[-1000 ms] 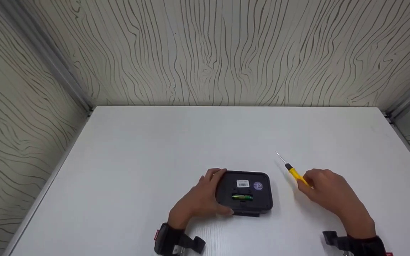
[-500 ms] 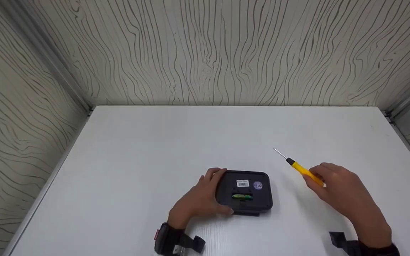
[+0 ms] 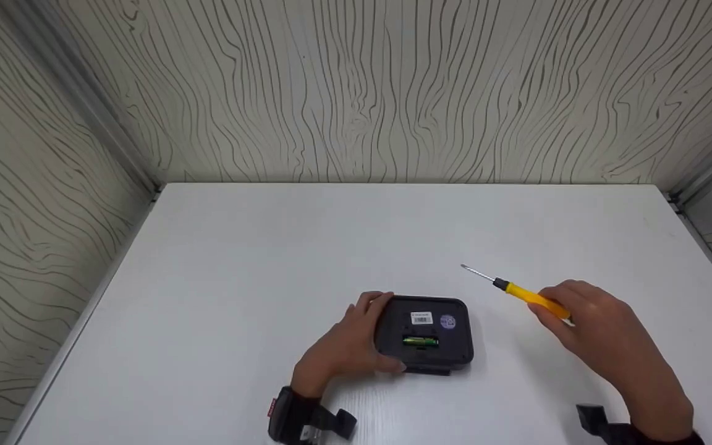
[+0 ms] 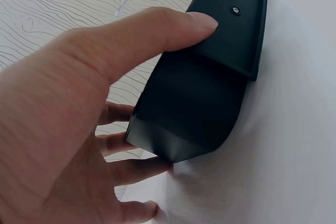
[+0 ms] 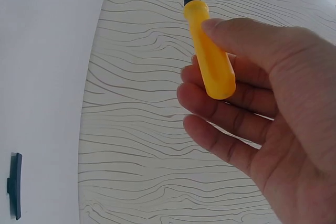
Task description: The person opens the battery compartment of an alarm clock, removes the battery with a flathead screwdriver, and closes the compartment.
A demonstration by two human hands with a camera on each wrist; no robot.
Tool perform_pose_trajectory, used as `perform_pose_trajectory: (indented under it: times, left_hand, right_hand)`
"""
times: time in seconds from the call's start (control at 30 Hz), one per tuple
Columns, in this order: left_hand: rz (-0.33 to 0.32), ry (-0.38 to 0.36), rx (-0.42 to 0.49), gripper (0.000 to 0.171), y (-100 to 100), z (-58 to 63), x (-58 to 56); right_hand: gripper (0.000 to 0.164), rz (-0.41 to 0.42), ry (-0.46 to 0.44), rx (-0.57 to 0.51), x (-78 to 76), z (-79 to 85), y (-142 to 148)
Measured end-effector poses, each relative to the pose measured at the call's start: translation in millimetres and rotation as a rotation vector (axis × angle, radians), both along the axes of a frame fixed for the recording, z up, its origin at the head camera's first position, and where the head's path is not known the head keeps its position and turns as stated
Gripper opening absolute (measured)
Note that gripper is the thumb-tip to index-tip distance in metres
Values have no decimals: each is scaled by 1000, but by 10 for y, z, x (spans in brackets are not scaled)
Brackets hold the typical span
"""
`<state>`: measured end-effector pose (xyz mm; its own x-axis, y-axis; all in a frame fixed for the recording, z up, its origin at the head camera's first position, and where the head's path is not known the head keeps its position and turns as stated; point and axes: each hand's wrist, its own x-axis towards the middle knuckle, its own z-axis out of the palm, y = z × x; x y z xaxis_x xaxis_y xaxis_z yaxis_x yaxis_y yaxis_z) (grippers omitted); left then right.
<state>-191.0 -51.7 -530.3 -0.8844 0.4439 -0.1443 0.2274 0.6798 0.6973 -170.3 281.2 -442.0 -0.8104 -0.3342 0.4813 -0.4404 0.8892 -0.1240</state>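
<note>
A black boxy device [image 3: 393,334] lies with its back up on the white table, a green battery [image 3: 421,341] showing in its uncovered compartment. Around its left end my left hand [image 3: 347,346] grips it, thumb along the near side. The left wrist view shows that thumb beside a small screw [image 4: 236,10] on the black casing [image 4: 194,98]. My right hand [image 3: 597,327], to the right of the device, holds a yellow-handled screwdriver [image 3: 532,298] above the table. Its metal shaft points left and away from me. Thumb and fingers pinch the handle [image 5: 212,61] in the right wrist view.
A small dark strip with a tab [image 5: 17,186] lies on the white surface in the right wrist view. Wood-grain panels [image 3: 356,93] stand behind the white table [image 3: 238,266] and at both sides. Black camera straps [image 3: 297,414] are on the wrists.
My right hand has moved right and slightly away from me, and the screwdriver has swung so its shaft points more to the left. My left hand and the device stay put.
</note>
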Motion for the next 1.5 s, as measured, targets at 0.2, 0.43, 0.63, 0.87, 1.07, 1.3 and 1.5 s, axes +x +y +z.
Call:
perform_pose_trajectory:
  times: [0.2,0.43,0.63,0.87,1.07,1.3,1.5]
  left_hand:
    - [-6,-3,-2,109,5,-8,-13]
    - [-14,2,-9,109,17,-14,-21]
    - [-23,0,-2,109,16,0,-19]
    - [-19,-6,0,110,9,3,-19]
    - [-19,4,-10,110,9,-10,-23]
    - [4,9,-24,108,15,-1,-8]
    - [9,16,-25,109,10,0,-1]
  right_hand:
    - [25,48,68,-8,46,52,-31]
    - [70,69,95,3,97,107,-89]
    - [63,137,136,-28,112,131,-113]
    - [55,203,178,-60,116,134,-176]
    - [54,226,167,-58,143,156,-271]
    - [24,267,133,-24,176,169,-397]
    - [23,259,85,-5,216,173,-477]
